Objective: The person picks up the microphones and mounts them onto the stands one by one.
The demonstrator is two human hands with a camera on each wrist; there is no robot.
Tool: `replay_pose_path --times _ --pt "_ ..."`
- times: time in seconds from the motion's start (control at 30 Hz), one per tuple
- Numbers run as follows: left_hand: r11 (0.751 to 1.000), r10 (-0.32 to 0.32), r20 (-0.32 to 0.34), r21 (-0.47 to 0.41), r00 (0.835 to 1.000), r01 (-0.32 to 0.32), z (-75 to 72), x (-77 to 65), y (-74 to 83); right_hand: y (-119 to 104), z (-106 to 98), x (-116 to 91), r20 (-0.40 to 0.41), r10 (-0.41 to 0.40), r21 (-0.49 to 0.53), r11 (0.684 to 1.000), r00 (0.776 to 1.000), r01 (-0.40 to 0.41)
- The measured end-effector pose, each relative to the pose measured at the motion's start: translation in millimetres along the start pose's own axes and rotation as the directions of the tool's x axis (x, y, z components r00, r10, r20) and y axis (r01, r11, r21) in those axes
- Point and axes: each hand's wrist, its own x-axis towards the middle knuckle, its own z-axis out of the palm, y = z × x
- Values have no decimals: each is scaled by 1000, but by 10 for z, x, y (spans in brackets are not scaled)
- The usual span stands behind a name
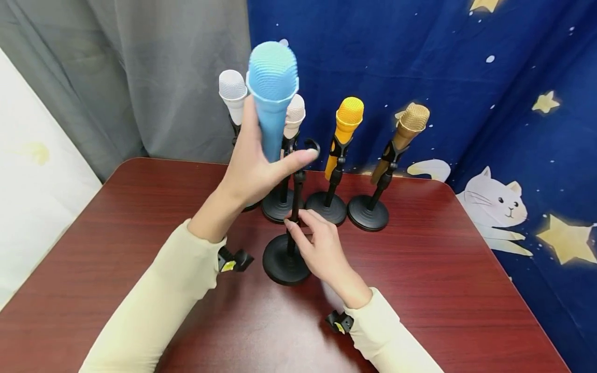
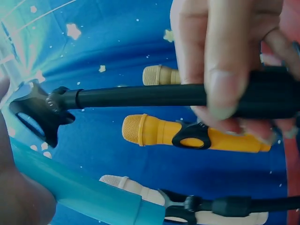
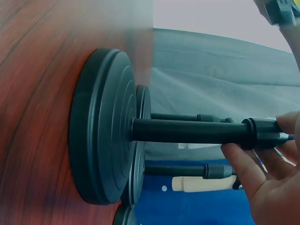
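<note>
A light-blue microphone [image 1: 272, 77] is held upright in my left hand [image 1: 247, 166], its body between thumb and fingers and its mesh head on top. Below it, a black desk microphone stand [image 1: 282, 267] rests on the table with its round base flat. My right hand [image 1: 324, 248] pinches this stand's pole at the collar, just above the base. The stand's clip [image 2: 35, 115] has no microphone in it. In the left wrist view, the blue microphone's lower body [image 2: 84, 187] shows apart from that clip.
Behind, stands on the table's far side carry a white microphone [image 1: 232, 88], a pale one [image 1: 295, 116], a yellow one [image 1: 349, 114] and a gold one [image 1: 412, 119]. The reddish wooden table [image 1: 443, 290] meets grey and blue star-patterned curtains [image 1: 466, 77].
</note>
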Motion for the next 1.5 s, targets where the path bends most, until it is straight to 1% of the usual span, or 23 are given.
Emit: replay_pose_path --times 0.13,0.23,0.3,0.37,0.5,0.57,0.7,0.8,0.97,1.2,1.5 --pt "997 24 105 75 994 -32 -24 117 -13 -20 77 33 17 -10 1 1000 1000 10" --pt "993 56 129 96 990 -69 -19 150 -61 -34 111 60 36 3 9 1000 999 -4" --pt "991 94 114 87 989 -104 7 158 -109 -43 118 73 39 11 4 1000 999 -11" --pt "989 131 92 57 987 -137 43 161 -158 -51 114 82 30 12 -5 1000 999 -12" --pt "988 150 52 24 987 -151 104 161 -228 -44 118 90 7 1 -20 1000 1000 -1" --pt "988 149 40 36 988 -151 126 157 -243 -31 120 86 -2 -2 -22 1000 1000 2" --pt "983 159 17 91 987 -160 146 146 -252 -11 121 77 1 3 -23 1000 1000 -3" --pt "980 161 -4 116 987 -160 156 150 -250 -8 111 87 9 8 -23 1000 1000 -8" --pt "982 147 -36 121 988 -142 174 145 -257 -7 106 107 8 0 -20 1000 1000 1" --pt "986 99 -43 137 994 -93 194 94 -287 5 102 114 -2 -15 -5 1000 1000 15" --pt "983 106 -48 158 993 -97 185 85 -271 -5 102 109 -4 -12 9 1000 1000 12"
